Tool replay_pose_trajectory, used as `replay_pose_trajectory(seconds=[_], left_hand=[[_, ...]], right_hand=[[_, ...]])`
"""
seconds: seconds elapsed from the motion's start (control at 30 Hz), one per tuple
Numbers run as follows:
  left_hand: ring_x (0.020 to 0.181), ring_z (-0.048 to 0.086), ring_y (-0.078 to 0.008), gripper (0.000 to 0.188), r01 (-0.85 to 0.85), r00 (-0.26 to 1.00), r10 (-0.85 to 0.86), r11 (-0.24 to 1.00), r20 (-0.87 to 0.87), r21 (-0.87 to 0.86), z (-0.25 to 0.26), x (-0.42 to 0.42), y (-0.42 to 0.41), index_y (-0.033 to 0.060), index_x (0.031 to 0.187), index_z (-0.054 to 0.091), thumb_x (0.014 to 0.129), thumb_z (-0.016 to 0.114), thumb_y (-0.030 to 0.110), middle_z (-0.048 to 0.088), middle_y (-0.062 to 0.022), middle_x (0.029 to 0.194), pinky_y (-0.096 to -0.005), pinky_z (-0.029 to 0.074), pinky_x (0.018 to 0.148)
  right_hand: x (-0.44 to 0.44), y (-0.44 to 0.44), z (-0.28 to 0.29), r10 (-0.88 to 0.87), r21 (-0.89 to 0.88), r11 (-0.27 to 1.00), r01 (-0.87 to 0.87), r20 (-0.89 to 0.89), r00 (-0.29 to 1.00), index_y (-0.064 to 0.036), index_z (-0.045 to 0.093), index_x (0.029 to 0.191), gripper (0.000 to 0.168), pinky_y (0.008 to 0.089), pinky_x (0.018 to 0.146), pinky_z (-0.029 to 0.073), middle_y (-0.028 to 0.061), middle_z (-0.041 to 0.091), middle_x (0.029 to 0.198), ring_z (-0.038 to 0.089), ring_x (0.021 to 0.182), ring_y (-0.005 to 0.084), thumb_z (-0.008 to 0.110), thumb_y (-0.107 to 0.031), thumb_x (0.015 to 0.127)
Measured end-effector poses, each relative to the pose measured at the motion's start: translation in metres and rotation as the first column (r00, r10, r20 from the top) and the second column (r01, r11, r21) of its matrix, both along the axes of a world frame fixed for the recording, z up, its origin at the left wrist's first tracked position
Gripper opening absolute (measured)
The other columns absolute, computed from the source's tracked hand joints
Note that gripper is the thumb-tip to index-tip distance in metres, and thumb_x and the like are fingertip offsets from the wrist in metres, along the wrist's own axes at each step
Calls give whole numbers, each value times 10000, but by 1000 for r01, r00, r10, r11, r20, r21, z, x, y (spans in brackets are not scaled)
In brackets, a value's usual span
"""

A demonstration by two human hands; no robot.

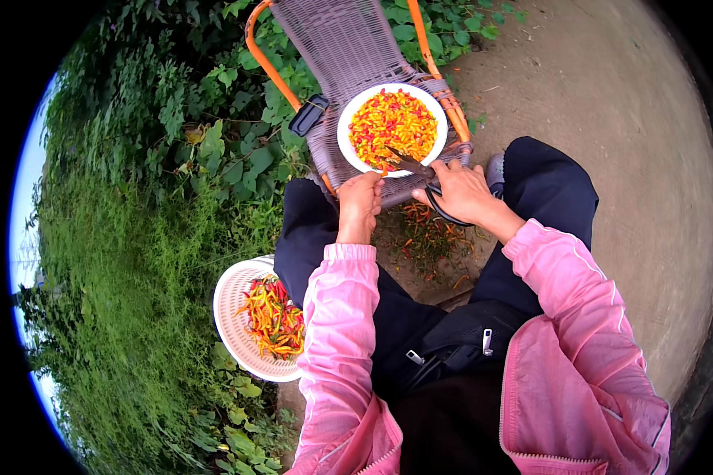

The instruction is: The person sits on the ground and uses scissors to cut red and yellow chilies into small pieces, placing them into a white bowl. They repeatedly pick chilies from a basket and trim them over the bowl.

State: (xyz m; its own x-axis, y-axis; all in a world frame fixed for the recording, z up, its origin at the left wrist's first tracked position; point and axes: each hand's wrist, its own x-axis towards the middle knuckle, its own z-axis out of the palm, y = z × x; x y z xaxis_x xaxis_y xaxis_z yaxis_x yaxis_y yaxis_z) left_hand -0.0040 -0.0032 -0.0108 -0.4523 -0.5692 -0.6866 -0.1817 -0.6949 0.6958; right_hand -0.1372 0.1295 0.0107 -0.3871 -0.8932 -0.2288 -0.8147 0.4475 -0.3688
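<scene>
My right hand [462, 189] grips a pair of scissors [413, 165] with black handles, its dark blades parted over the near rim of a white bowl [344, 138]. Cut red, yellow and orange chili pieces [395, 122] fill the bowl, which rests on the woven seat of a chair. At the bowl's near left edge, my left hand [359, 197] pinches a small orange chili [384, 173] close to the blades; most of it is hidden by the fingers. Beside my left leg stands a pale plastic basket [230, 314] holding whole red, orange and yellow chilies [274, 320].
The woven chair [341, 41] has orange metal arms [267, 62]. A black plastic object [309, 114] lies on the seat's left edge. Stems and chili scraps [431, 234] litter the ground under the chair. Dense plants [154, 237] border the left; a concrete path [600, 107] runs right.
</scene>
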Motion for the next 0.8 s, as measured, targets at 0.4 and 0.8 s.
replay_pose_trajectory(seconds=[0.4, 0.8], left_hand=[[324, 278, -52, 126, 55, 998, -55, 998, -41, 4, 0, -1, 2, 23, 664, 507, 765, 524, 97, 415, 13, 503, -194, 174, 293], [329, 275, -47, 103, 117, 992, -118, 993, -44, -27, 3, -3, 4, 13, 704, 518, 776, 531, 86, 421, 12, 517, -193, 176, 297]], right_hand=[[0, -6, -5, -70, 97, 994, 48, 246, 967, 13, 508, 945, 548, 449, 682, 435, 228, 581, 843, 575, 790, 371, 481, -510, 783], [2, -4, -8, -35, 13, 999, 34, 94, 995, 17, 476, 1010, 578, 443, 671, 438, 244, 575, 731, 572, 749, 380, 443, -521, 801]])
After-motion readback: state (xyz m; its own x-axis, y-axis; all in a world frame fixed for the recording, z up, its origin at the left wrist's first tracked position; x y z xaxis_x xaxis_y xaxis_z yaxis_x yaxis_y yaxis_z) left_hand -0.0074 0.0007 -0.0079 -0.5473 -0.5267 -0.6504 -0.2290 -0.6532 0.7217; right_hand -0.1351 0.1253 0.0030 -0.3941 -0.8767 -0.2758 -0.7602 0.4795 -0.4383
